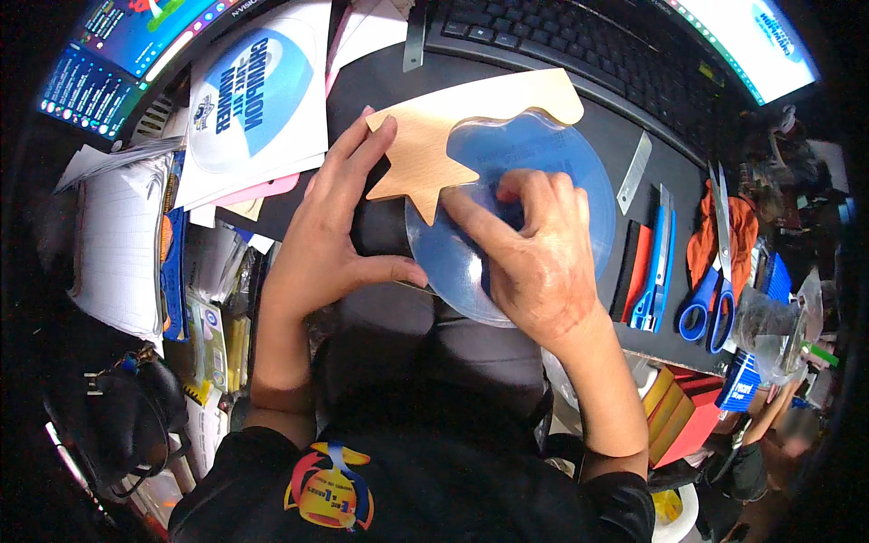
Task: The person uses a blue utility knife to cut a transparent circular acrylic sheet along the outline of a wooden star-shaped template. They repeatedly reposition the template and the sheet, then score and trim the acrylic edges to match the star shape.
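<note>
On blue disc (507, 158), half-curled right hand (548, 253)

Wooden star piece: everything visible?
The wooden star piece looks like flat, pale, finely grained wood: a pointed star at the lower left, a broad wavy-edged tail sweeping right, rounded at its end. It lies along the blue disc's upper left edge. The left hand touches its left corner; right hand contact is unclear.

Two lit screens (145, 41) glow beyond a cluttered black desk (681, 185)
</note>
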`<state>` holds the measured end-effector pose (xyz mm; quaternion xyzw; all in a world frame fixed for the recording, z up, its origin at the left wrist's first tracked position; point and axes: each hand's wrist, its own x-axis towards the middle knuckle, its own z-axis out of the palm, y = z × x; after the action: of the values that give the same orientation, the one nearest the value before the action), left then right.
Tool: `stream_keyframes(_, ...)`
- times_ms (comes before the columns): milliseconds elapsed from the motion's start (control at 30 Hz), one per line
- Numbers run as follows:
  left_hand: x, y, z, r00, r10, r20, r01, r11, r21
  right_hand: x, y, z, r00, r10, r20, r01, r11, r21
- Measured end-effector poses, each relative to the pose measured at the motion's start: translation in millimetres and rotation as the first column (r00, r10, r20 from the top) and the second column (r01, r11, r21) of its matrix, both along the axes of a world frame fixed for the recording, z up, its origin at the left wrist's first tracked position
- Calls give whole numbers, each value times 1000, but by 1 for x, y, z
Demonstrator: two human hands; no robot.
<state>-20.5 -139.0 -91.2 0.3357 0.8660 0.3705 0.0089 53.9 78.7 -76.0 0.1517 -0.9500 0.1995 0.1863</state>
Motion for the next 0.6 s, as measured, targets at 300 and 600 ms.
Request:
stream_keyframes(300,-3,-1,-4,996,-40,-85,45,998,53,-1,2,6,995,87,39,-88,996,24)
stream_keyframes(600,-1,3,-4,998,-13,-64,16,998,54,-4,5,4,980,196,-11,-195,978,80)
